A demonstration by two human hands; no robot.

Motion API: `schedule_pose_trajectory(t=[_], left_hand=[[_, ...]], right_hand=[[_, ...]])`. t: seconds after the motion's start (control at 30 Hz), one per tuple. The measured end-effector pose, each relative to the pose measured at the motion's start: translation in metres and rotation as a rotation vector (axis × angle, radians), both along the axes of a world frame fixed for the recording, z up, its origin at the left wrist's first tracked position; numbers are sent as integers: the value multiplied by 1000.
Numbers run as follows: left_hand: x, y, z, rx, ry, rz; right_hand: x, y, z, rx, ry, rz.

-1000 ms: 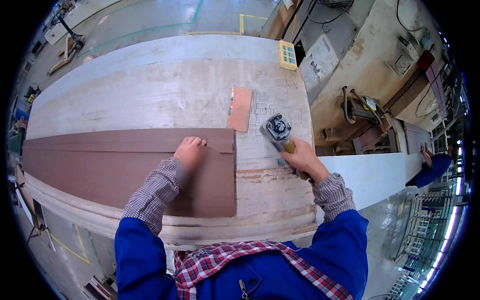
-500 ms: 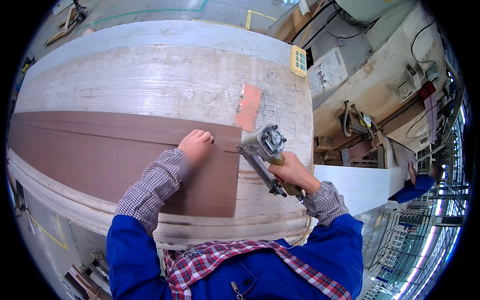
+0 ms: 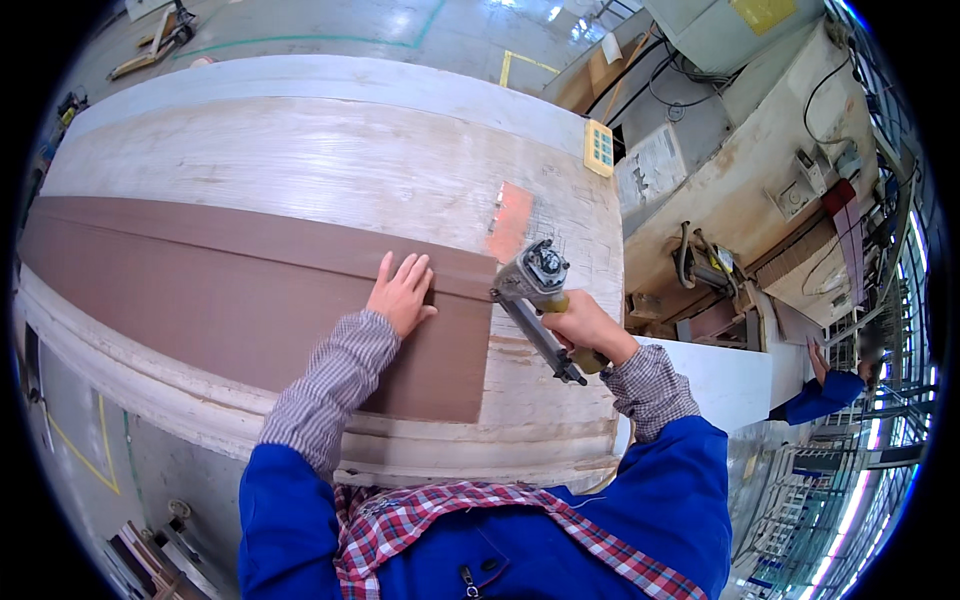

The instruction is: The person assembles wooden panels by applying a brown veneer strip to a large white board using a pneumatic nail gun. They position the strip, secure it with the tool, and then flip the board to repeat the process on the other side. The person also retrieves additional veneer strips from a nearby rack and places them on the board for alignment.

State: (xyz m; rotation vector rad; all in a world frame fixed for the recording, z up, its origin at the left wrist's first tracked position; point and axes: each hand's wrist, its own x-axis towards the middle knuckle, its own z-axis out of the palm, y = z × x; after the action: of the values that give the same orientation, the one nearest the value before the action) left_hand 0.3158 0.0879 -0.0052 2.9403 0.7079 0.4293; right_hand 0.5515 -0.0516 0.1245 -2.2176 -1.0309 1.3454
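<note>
A long brown panel (image 3: pixel 250 300) lies across the workbench, with a narrower brown strip (image 3: pixel 300 254) along its far side. Flat on the panel rests my left hand (image 3: pixel 403 294), fingers spread, the fingertips by the seam with the strip. My right hand (image 3: pixel 585 328) is wrapped round the handle of a pneumatic nail gun (image 3: pixel 530 275). The gun's nose is at the right end edge of the panel, near the strip's end; whether it touches I cannot tell. Its magazine slants down toward me.
The pale wooden workbench (image 3: pixel 250 130) bears an orange-red patch (image 3: pixel 512 215) and a yellow calculator (image 3: pixel 598 148) at its far right corner. Beyond its right side stands a worn machine or cabinet (image 3: pixel 745 180) with cables. A co-worker in blue (image 3: pixel 825 395) is at the far right.
My left hand has spread its fingers out from a closer curl and shifted slightly right. The panel's right end appears a little further right. The nail gun stays by the end edge.
</note>
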Motion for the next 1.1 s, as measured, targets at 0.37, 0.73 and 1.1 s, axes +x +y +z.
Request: schedule_pose_trajectory(t=[0.37, 0.73, 1.1], left_hand=[[-245, -120, 70, -256, -231, 110], [-538, -149, 54, -312, -371, 547], [-730, -40, 54, -174, -450, 700]], right_hand=[[-48, -25, 4, 75, 51, -301], [-373, -1, 38, 95, 168, -17], [-674, 209, 26, 46, 591, 390]])
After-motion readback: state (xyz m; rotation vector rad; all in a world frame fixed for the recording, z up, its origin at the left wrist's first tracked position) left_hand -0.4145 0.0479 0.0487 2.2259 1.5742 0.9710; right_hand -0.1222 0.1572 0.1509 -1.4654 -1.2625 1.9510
